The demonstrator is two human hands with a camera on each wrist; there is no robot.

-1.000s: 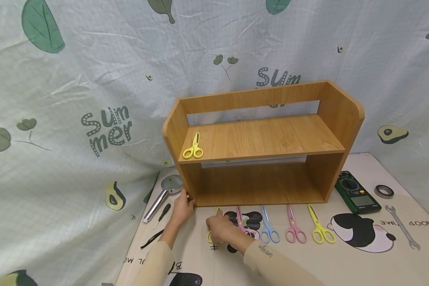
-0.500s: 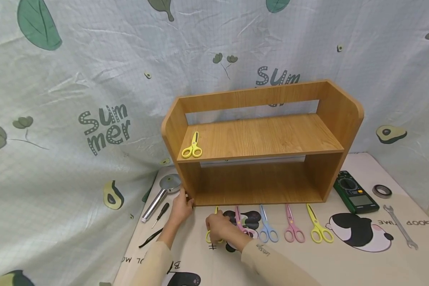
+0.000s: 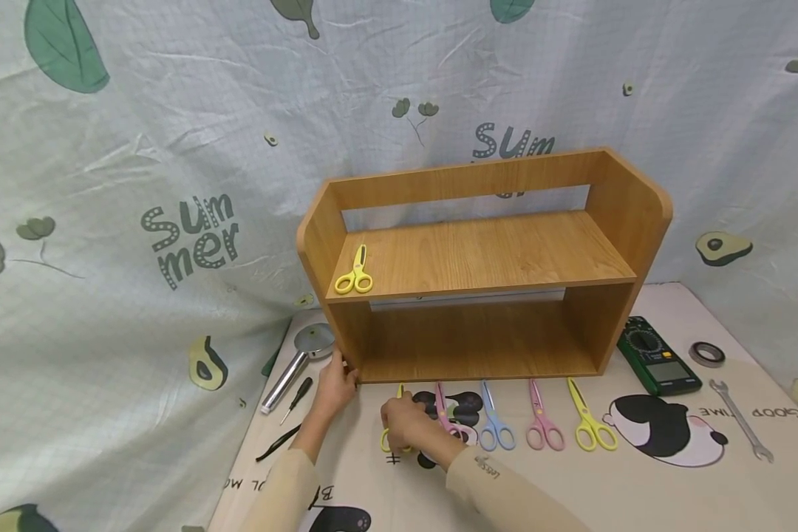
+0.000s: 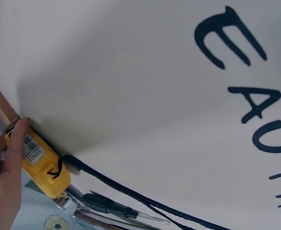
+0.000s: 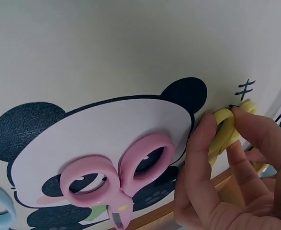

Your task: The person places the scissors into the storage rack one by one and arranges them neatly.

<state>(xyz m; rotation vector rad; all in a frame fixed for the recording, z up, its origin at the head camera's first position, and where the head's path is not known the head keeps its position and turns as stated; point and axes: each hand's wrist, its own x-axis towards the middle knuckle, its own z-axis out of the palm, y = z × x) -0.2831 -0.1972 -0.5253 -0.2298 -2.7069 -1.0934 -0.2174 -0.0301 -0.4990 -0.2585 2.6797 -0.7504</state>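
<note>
My right hand (image 3: 408, 423) pinches the handle loops of yellow scissors (image 5: 222, 125) lying on the table, their blades toward the shelf. At the wooden shelf's (image 3: 492, 295) lower left corner, my left hand (image 3: 335, 388) keeps a nearly straight finger against a yellow case with a barcode label and black cord (image 4: 44, 163). Its other fingers are mostly hidden. Beside the right hand lie pink scissors (image 5: 126, 177), then blue scissors (image 3: 495, 428), more pink scissors (image 3: 543, 425) and yellow scissors (image 3: 593, 425). Another yellow pair (image 3: 355, 273) rests on the upper shelf board's left end.
Left of the shelf lie a magnifying glass (image 3: 312, 341) and a black-handled screwdriver (image 3: 299, 395). On the right are a green multimeter (image 3: 658, 358), a tape roll (image 3: 708, 355) and a wrench (image 3: 741, 421). Printed fabric (image 3: 206, 111) hangs behind the table.
The whole head view has shifted slightly, so the scene sits a little farther left. Both hands keep their places against the shelf and the scissors.
</note>
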